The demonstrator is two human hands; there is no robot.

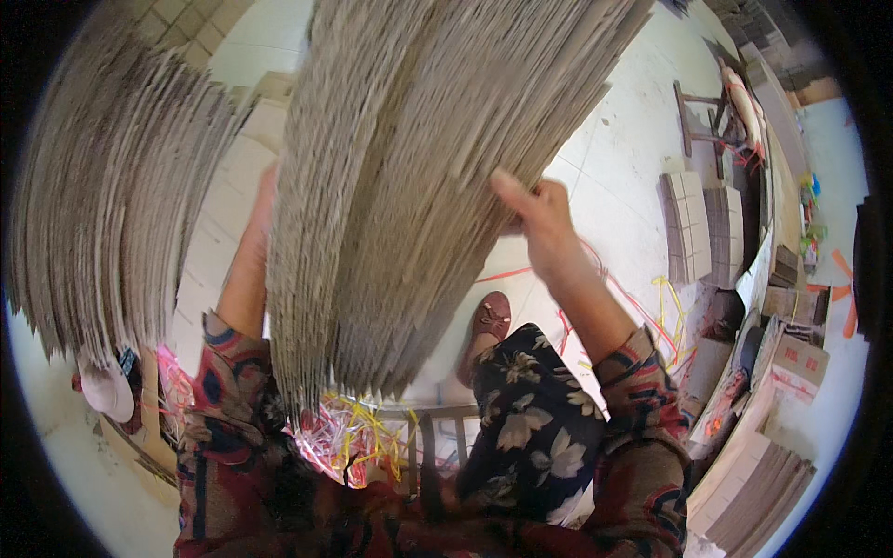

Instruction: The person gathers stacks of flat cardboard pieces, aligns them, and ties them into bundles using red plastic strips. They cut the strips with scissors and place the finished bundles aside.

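Note:
A thick stack of grey-brown cardboard sheets [409, 167], edges facing up, fills the middle of the head view and leans to the upper right. My right hand [539, 214] grips its right side, thumb on top and fingers curled at the edge. On the opposite side, my left hand [269, 200] is pressed against the stack, its fingers mostly hidden behind the sheets. A second large stack of cardboard sheets [112, 195] stands to the left. Between the two lies paler, flat cardboard [209, 251].
Tangled yellow, white and pink strapping [358, 442] lies below the stack, beside a slatted wooden seat [456, 428]. Red strips [614, 270] trail over the pale floor [595, 139]. Tied cardboard bundles [686, 226] and a wooden stool [698, 116] stand at right. A pale hat [108, 389] is at left.

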